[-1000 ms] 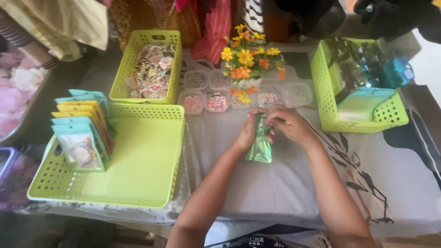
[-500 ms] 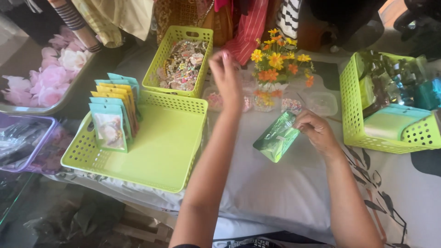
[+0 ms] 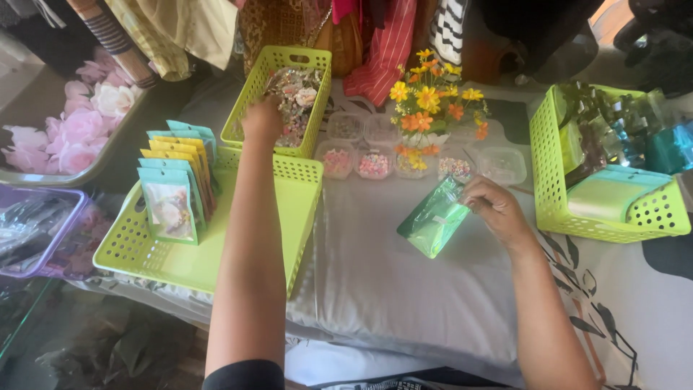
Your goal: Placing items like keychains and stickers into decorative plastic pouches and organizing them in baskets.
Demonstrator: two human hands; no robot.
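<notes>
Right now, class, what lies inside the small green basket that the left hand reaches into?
The small green basket holds a heap of mixed small trinkets. The left hand covers some.

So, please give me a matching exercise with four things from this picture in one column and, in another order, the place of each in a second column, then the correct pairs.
Things:
1. left hand
2. green pouch
3. orange and yellow flowers
4. row of packets

Places:
A. standing upright in the wide green tray on the left
B. held by the right hand above the grey cloth
C. in the small green basket of mixed trinkets
D. behind the small clear tubs at the far side of the table

Pairs: 1-C, 2-B, 3-D, 4-A
</notes>
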